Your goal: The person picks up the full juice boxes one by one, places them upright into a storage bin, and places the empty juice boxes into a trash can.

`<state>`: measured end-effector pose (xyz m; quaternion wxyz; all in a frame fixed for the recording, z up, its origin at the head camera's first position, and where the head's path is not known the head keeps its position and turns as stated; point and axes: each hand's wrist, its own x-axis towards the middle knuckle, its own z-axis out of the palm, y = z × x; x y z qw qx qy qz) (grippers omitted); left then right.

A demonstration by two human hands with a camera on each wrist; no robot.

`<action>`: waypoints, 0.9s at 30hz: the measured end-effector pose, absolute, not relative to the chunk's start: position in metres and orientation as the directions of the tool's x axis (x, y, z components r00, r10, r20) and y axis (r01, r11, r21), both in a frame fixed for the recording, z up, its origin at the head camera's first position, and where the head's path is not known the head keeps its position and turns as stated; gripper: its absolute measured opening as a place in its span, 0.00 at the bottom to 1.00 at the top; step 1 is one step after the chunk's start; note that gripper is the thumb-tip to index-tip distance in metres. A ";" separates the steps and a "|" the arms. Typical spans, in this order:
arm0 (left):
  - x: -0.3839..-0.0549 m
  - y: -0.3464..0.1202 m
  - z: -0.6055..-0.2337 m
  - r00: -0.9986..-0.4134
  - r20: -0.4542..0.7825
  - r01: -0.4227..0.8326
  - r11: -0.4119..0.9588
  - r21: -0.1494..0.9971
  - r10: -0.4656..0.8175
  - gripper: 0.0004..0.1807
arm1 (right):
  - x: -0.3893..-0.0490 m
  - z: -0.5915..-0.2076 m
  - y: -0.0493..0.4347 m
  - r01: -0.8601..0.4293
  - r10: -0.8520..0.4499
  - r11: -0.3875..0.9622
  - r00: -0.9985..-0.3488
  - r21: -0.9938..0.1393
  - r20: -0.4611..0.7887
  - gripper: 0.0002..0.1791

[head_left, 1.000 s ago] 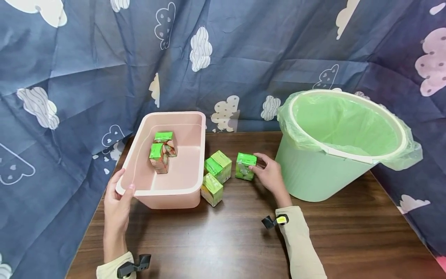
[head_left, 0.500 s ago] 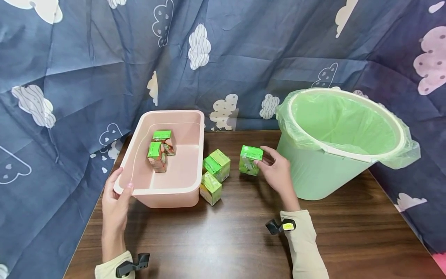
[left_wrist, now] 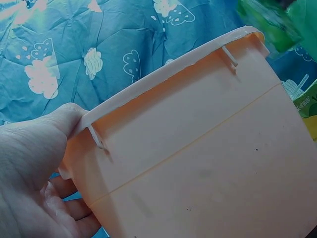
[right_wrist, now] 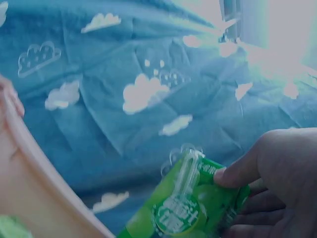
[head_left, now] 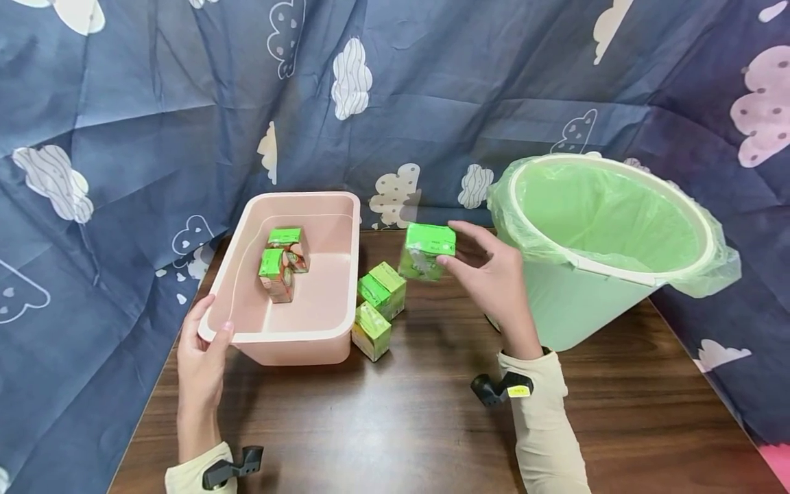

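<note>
My right hand (head_left: 487,274) pinches a green juice box (head_left: 428,250) between thumb and fingers, lifted above the table. In the right wrist view a clear wrapped straw shows on the front of that juice box (right_wrist: 183,198). My left hand (head_left: 202,363) grips the near left corner of a pink plastic tub (head_left: 296,350), thumb over the rim and fingers under it. Inside the tub stand two juice boxes with green tops and reddish-brown sides, one juice box (head_left: 278,278) nearer than the other (head_left: 293,247). Several green and yellow-green juice boxes (head_left: 384,288) sit against the tub's right side.
A pale green bin (head_left: 555,302) with a clear liner folded over its white rim stands on the right. The brown wooden table (head_left: 370,425) carries everything. A dark blue cloud-print cloth (head_left: 432,89) hangs behind and at both sides.
My right hand has picked the green juice box up off the table, raising it up and back, and now carries it slightly left toward the tub. My left hand keeps its hold on the tub.
</note>
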<state>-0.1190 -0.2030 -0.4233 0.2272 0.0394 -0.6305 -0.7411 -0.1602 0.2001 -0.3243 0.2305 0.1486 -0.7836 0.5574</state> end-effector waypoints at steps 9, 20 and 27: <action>-0.118 -0.204 -0.424 -0.893 0.224 0.287 -0.110 0.952 -0.390 0.29 | -0.177 -0.285 0.155 -0.597 -0.186 0.117 -0.798 -0.794 0.573 0.25; -0.117 -0.205 -0.423 -0.894 0.201 0.266 -0.112 0.957 -0.401 0.30 | -0.211 -0.267 0.092 -0.535 -0.518 0.168 -0.762 -0.828 0.388 0.23; -0.118 -0.203 -0.425 -0.893 0.210 0.277 -0.118 0.954 -0.399 0.29 | -0.249 -0.282 0.060 -0.500 -0.654 0.256 -0.719 -0.827 0.233 0.23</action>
